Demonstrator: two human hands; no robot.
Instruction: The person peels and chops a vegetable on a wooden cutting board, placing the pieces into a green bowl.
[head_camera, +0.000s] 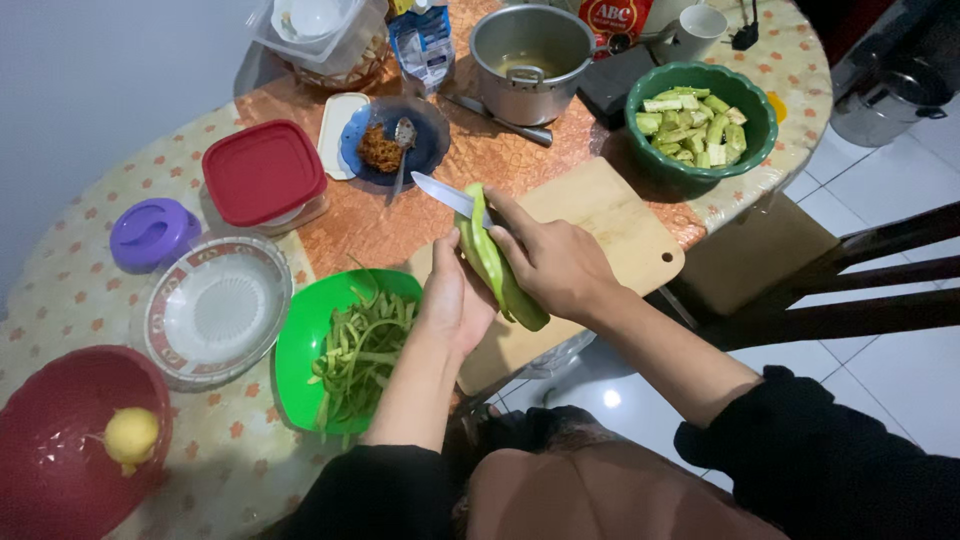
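The left hand (455, 300) is wrapped around the lower part of a long green gourd (495, 262), fingers curled behind it so it is held tilted above the near edge of the table (60, 290), over the near end of the wooden cutting board (610, 215). The right hand (555, 262) is closed on a knife (445, 193), thumb pressed along the gourd's skin, with the blade lying against the vegetable's upper end and pointing toward the table's far side. Just left of the hands, at the near edge, a bright green bowl (300, 340) holds a heap of green peelings (360, 350). At the far right edge a dark green bowl (700, 115) holds cut gourd pieces. A steel pot (530, 60) stands at the far edge, a red-lidded container (265, 172) and a purple lid (152, 233) toward the left, and a red bowl (60, 450) with a yellow fruit (131, 435) at the near left corner.
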